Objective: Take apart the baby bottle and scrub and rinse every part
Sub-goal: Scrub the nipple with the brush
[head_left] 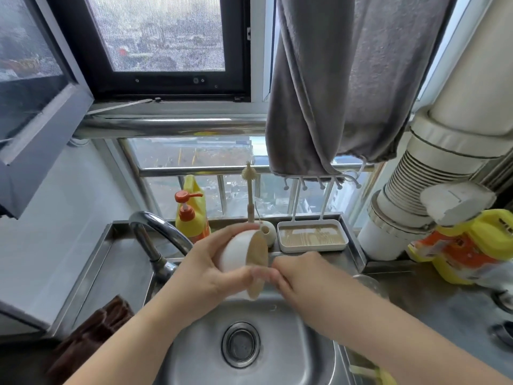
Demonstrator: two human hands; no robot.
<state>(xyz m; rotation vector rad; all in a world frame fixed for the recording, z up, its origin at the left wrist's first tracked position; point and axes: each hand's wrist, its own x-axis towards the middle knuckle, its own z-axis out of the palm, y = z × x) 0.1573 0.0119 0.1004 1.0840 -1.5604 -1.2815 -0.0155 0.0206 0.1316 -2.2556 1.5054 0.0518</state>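
My left hand (205, 270) grips a white cup-shaped bottle part (236, 254) over the sink, its beige open end turned to the right. A beige piece (254, 290) hangs from its lower edge. The blurred fingertips of my right hand (302, 276) pinch at that beige piece just below the white part. A clear rounded item (369, 283), possibly the bottle body, shows behind my right wrist on the counter. A beige bottle brush (249, 187) stands upright in a small round holder (268, 232) behind my hands.
The steel sink (294, 357) with its drain (241, 344) lies below my hands, the faucet (158, 232) to the left. A yellow pump soap bottle (191, 218), a white drying tray (312, 247), a grey towel (347, 93), a brown cloth (91, 334) and a yellow bag (469, 251) surround it.
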